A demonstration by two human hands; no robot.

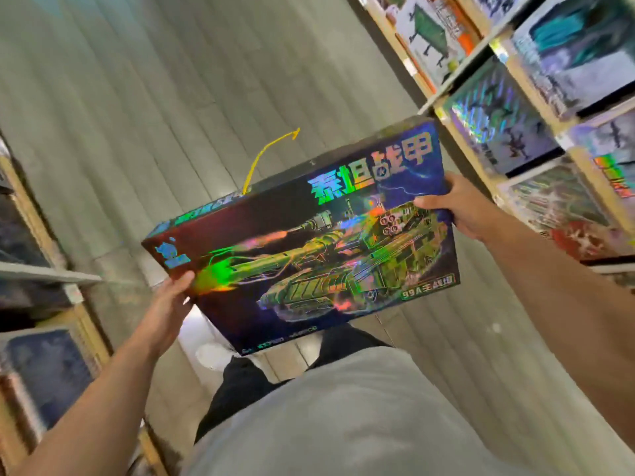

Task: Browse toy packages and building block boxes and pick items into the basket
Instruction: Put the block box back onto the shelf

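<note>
2 hands: we hold 1 flat rectangular box between them, out in front of our body and above the floor.
Left hand: we grip the box's lower left corner, thumb curled onto the printed face, fingers hidden underneath.
Right hand: we grip the right edge near the top, thumb on the front, fingers wrapped behind.
Box: thin cardboard, tilted with its right end higher; the glossy foil front shimmers green, orange and blue around a tank picture, with large shiny characters along the top.
Handle: 1 thin yellow strap arches up from the box's top edge.
Right shelves: pale wooden frames packed with more boxes, several with the same rainbow foil sheen; just beside our right hand.
Left shelves: blurred, holding dark boxes.
Floor: grey planks with long straight seams.
Clothing: we see a soft grey shirt, dark trousers and 1 white shoe.
</note>
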